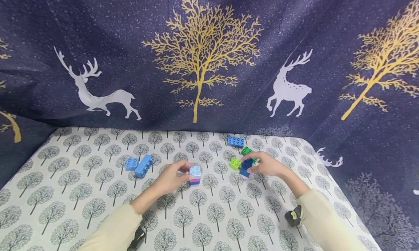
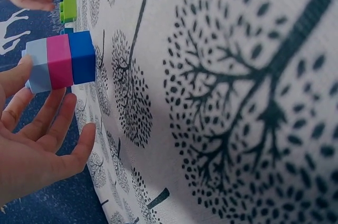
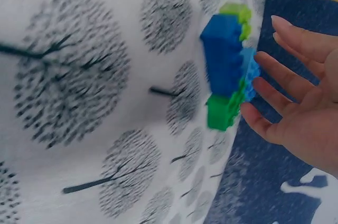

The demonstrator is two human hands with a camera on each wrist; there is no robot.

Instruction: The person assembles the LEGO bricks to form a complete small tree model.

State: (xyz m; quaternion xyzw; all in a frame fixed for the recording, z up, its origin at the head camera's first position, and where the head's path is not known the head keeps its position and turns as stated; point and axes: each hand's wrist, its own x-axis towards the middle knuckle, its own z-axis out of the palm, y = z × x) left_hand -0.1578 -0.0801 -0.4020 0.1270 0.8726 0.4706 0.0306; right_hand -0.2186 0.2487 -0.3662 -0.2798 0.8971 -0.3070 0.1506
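Note:
Around the middle of the table, my left hand (image 1: 173,176) pinches a small stack of toy building blocks (image 1: 195,175) by its upper part. From top to bottom the stack (image 2: 59,61) is light blue, pink and darker blue, standing upright on the cloth. My right hand (image 1: 266,164) is over a dark blue building block (image 1: 245,168), its fingers spread and loosely bent. In the right wrist view these fingers stand apart from the dark blue block (image 3: 221,55). A lime block (image 1: 235,163) and a partly covered green block (image 1: 247,150) lie beside it.
Farther back on the right lies a blue block (image 1: 235,141). Two more blue blocks, a short one (image 1: 132,163) and a longer one (image 1: 144,166), lie left of my left hand. A dark cloth (image 1: 163,112) with trees and deer hangs behind the tree-patterned tablecloth (image 1: 209,198).

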